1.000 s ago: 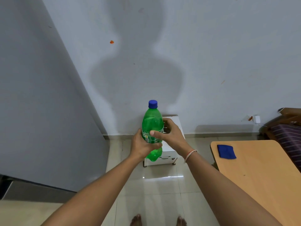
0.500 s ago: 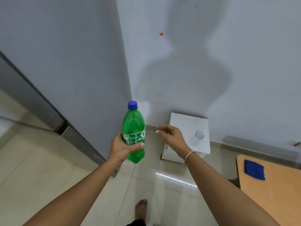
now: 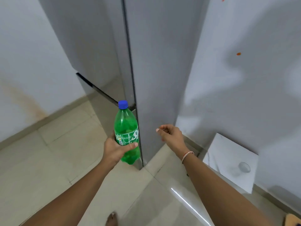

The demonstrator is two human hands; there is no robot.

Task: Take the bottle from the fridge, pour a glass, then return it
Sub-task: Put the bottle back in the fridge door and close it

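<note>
Head view shows the left hand (image 3: 116, 151) wrapped around the lower label of the upright green bottle (image 3: 126, 132), blue cap on, held in the air just in front of the closed grey fridge (image 3: 146, 66) near its front corner edge. At about three o'clock from the bottle, the right hand (image 3: 171, 136) hovers with loosely curled fingers, holding nothing, close to the fridge side. Toward four o'clock, a clear glass (image 3: 244, 167) stands on a small white desk (image 3: 228, 157) against the wall.
</note>
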